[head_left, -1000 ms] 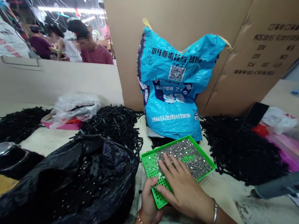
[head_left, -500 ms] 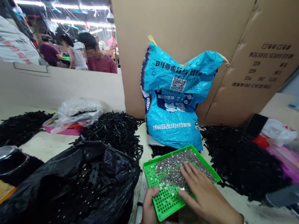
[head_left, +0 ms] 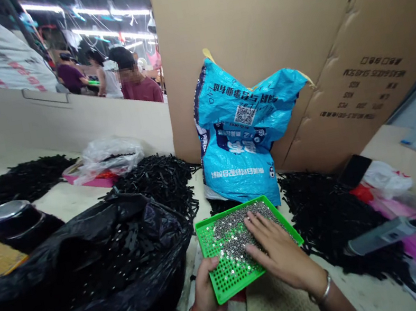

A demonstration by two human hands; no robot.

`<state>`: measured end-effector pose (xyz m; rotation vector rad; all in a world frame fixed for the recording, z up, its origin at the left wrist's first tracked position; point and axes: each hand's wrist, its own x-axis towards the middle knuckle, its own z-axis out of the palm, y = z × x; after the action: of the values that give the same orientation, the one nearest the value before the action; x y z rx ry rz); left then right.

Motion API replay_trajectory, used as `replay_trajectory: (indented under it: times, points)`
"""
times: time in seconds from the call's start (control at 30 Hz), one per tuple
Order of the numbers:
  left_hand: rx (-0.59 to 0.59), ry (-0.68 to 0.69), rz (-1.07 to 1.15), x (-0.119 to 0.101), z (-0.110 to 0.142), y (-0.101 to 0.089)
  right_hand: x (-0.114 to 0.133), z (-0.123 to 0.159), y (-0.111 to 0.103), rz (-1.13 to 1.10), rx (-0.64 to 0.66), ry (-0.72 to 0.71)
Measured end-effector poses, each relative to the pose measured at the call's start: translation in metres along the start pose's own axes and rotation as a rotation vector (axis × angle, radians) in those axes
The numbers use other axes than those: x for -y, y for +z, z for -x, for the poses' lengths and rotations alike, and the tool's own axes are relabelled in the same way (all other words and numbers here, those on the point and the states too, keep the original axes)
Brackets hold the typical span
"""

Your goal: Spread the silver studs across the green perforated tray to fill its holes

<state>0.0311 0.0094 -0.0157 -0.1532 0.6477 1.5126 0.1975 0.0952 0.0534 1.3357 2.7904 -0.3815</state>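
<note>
A green perforated tray (head_left: 223,276) sits tilted at the table's front edge, with a layer of small silver discs (head_left: 238,233) spread over its upper part. My left hand (head_left: 208,297) grips the tray's lower left edge. My right hand (head_left: 280,255) rests on the discs with its fingers spread, holding nothing. Bare holes show in the tray's lower left corner.
A blue woven sack (head_left: 240,133) stands behind the tray against cardboard sheets (head_left: 270,32). Heaps of black strips (head_left: 335,219) lie on both sides. A black plastic bag (head_left: 78,264) fills the left foreground. A grey corded tool (head_left: 383,234) lies right. Co-workers (head_left: 134,80) stand beyond a partition.
The tray has shifted slightly left and turned, and my right hand has moved up onto the discs. My view has also shifted a little.
</note>
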Motion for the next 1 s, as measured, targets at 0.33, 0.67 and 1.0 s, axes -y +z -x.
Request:
replay_trajectory:
  times: [0.33, 0.67, 1.0]
  points:
    - [0.009, -0.04, -0.045, 0.009, 0.0, 0.005, 0.013, -0.017, 0.007, 0.038, -0.095, 0.143]
    - [-0.03, 0.061, 0.07, 0.005, -0.008, 0.019, 0.059, 0.001, 0.003, -0.019, -0.013, -0.179]
    - [0.016, -0.017, 0.068, 0.002, -0.01, 0.019, 0.008, 0.013, 0.012, 0.097, -0.074, 0.053]
